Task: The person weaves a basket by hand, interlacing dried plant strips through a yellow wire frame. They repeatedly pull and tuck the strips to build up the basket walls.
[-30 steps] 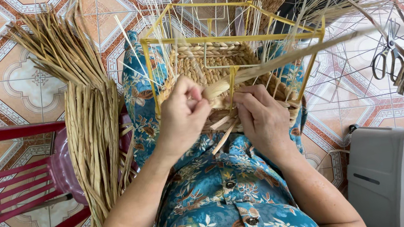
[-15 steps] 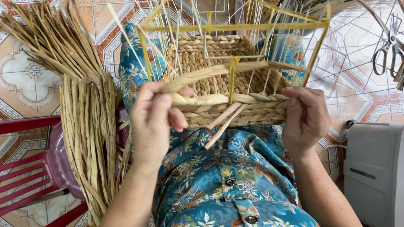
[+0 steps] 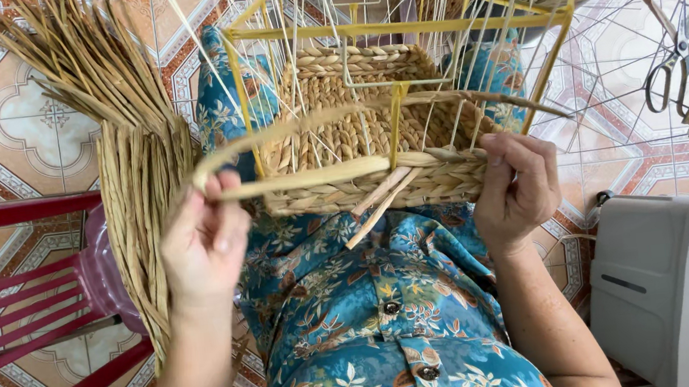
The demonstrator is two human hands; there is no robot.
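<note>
Basket (image 3: pixel 372 131) sits on the lap, built on a yellow wire frame (image 3: pixel 395 26). From what I see: base and the lower wall rows are woven, near side is several rows high; upper half of the frame is bare wire with thin uprights sticking out, so I judge it less than half done, walls and rim left. Loose strand ends (image 3: pixel 375 203) poke out of the near wall, untrimmed. Left hand (image 3: pixel 205 251) is closed, thumb and fingers pinching a flat reed strand (image 3: pixel 300 177) that loops round and runs along the top woven row. Right hand (image 3: pixel 519 188) is curled over the right end of the near wall, fingers gripping the weave there. Bundle of dry reed (image 3: pixel 138 181) stands just left of the lap, touching the knee side. Floor (image 3: pixel 30 124) is patterned tile, orange and white. Red plastic chair (image 3: pixel 22 287) far left, scissors (image 3: pixel 672 65) on the floor to the right, white appliance (image 3: pixel 687 285) lower right.
</note>
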